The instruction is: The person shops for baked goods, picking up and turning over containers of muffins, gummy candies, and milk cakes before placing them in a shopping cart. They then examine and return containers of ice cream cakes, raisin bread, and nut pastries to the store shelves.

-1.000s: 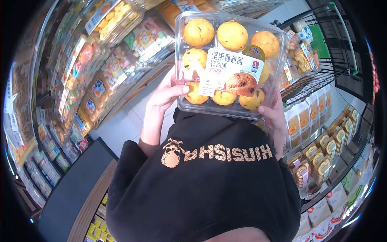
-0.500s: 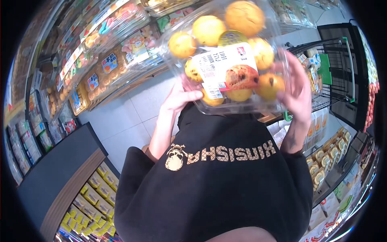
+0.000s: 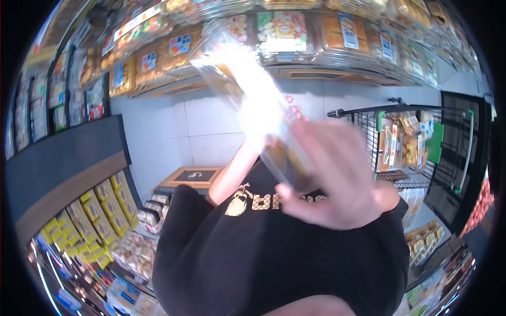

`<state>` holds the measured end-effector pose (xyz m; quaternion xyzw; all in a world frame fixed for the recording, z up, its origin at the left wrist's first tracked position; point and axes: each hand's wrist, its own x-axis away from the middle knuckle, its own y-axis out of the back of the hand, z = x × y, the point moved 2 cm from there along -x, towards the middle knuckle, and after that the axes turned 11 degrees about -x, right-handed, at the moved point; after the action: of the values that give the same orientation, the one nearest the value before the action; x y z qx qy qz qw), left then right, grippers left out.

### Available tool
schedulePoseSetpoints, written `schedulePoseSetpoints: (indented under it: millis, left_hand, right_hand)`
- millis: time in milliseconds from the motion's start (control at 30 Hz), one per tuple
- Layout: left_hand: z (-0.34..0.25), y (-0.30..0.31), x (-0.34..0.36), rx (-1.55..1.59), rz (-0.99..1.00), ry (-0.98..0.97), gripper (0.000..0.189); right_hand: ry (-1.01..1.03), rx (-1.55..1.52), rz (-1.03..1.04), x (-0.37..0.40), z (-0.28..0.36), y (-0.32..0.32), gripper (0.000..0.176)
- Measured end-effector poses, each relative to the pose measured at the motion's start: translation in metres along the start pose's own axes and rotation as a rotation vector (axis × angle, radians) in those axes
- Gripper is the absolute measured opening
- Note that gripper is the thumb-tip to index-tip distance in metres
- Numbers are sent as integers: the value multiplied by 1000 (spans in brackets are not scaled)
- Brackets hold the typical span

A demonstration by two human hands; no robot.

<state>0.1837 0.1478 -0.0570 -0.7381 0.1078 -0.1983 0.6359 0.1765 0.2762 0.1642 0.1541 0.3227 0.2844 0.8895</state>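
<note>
A clear plastic box of muffins (image 3: 287,158) is tilted up on edge in front of my chest, blurred by motion. Strong glare whitens most of its upper face, so its label cannot be read; a few brown-yellow muffins show through the lower side. My right hand (image 3: 337,176), close to the camera, grips the box's near right end with thumb and fingers. Behind the box, my left hand (image 3: 254,142) supports it from the far side; glare washes out much of this hand, and only its fingertips show past the box's edge.
Shelves of packaged baked goods (image 3: 345,39) run across the back. On the right stands a black wire shopping cart (image 3: 403,176) holding several packs. Yellow packages (image 3: 95,216) fill a rack at lower left, below a dark wood-edged counter (image 3: 68,142). Grey floor tiles (image 3: 158,137) lie between.
The box has swung from label-side facing me to steeply tilted on edge, lower and nearer my chest. My right hand has come closer to the camera. The view has turned, showing more shelf and cart.
</note>
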Motion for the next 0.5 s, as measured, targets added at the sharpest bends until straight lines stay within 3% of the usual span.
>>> schedulePoseSetpoints:
  millis: [33, 100, 133, 167, 233, 400, 467, 500]
  left_hand:
    - [11, 36, -25, 18, 287, -87, 30]
    - [13, 17, -45, -36, 633, -106, 45]
    - [14, 4, -50, -45, 763, -73, 49]
    - [16, -6, -54, -55, 754, -87, 49]
    - [22, -27, -54, 0, 930, -26, 52]
    - [29, -24, -47, -33, 792, -1, 53]
    - [22, -22, -34, -85, 764, -20, 54]
    - [16, -16, -20, -148, 529, -84, 53]
  right_hand:
    - [89, 129, -172, 10, 11, -28, 49]
    - [230, 219, -214, 21, 23, -56, 35]
    - [314, 267, -176, 26, 28, -64, 32]
    - [288, 210, -78, 27, 33, -68, 34]
    - [295, 137, 34, 28, 37, -69, 38]
    - [362, 104, -49, 35, 30, -63, 37]
    - [282, -78, -75, 40, 18, -53, 43]
    - [294, -222, -125, 42, 5, -45, 56]
